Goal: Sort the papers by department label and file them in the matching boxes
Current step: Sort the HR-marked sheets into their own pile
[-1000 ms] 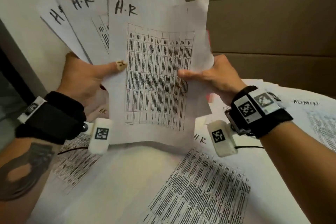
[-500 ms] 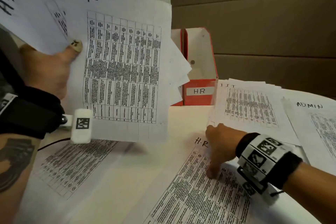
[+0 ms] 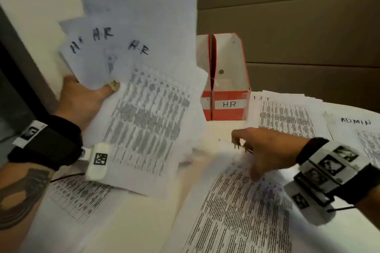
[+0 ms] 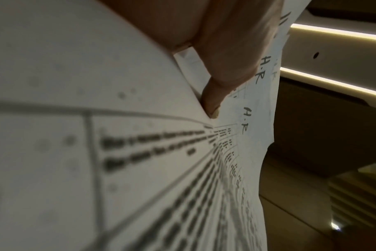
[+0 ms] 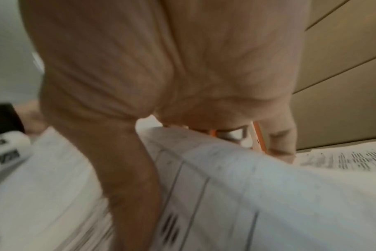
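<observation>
My left hand [image 3: 102, 92] holds up a fan of several printed sheets marked H.R [image 3: 144, 68], thumb on the front; the left wrist view shows that thumb [image 4: 213, 101] pressing on the H.R sheets [image 4: 247, 118]. My right hand [image 3: 246, 156] is low over the table at the top edge of another H.R sheet [image 3: 236, 211]. It pinches that sheet between thumb [image 5: 129, 169] and fingers, and the sheet [image 5: 268, 186] bows upward. A red file box labelled HR [image 3: 228, 113] stands open at the back, between the two hands.
A second red box [image 3: 205, 107] stands against the HR box's left side. To the right lie a stack of sheets marked IT [image 3: 287, 117] and a sheet marked ADMIN [image 3: 355, 129]. Another printed sheet [image 3: 78, 197] lies below my left wrist. Brown panels form the back wall.
My right hand let go of the fan, dropped to the table and took hold of the H.R sheet there. My left hand swung the fan left, then back toward the middle.
</observation>
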`<state>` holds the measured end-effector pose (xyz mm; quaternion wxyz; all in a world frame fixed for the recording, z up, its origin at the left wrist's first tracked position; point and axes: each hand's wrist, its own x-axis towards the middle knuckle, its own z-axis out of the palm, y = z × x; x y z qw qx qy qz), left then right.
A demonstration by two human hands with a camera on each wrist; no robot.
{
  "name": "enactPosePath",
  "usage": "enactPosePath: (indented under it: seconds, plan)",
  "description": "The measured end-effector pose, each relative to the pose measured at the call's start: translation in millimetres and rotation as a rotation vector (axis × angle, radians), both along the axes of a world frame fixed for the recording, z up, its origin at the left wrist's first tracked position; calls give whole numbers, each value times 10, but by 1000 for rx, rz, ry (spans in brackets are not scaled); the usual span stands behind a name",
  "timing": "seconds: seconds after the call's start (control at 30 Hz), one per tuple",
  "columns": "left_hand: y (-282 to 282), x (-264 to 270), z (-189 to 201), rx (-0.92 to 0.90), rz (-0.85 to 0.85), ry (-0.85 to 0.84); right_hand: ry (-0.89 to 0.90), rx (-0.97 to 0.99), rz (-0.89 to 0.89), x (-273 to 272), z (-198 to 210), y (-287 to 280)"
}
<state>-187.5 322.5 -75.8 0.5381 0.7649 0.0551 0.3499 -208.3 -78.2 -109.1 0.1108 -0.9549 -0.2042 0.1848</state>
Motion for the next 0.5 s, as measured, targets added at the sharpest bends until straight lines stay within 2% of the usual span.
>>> enactPosePath:
  seconds: [0.03, 0.1, 0.23, 0.27, 0.33, 0.4, 0.5]
  plan:
    - [-120, -16, -72, 28, -127, 8, 37, 89, 30, -25, 141, -32]
    - [-344, -39, -218, 41, -255, 57, 44, 285, 81, -68, 448, -51]
    - [-642, -9, -451, -22, -406, 196, -150, 526, 74, 65, 801, 78]
    - [-709, -29, -483, -10, -431, 221, -183, 507, 72, 105, 799, 145]
    - [-745, -47, -560, 8, -445, 278, -178, 317, 106, 168, 666, 245]
    - [-741, -87, -608, 4, -463, 328, -86, 139, 147, 160, 429, 306]
    - [-744, -227, -663, -3, -488, 409, 38, 18, 175, 41, 140, 337]
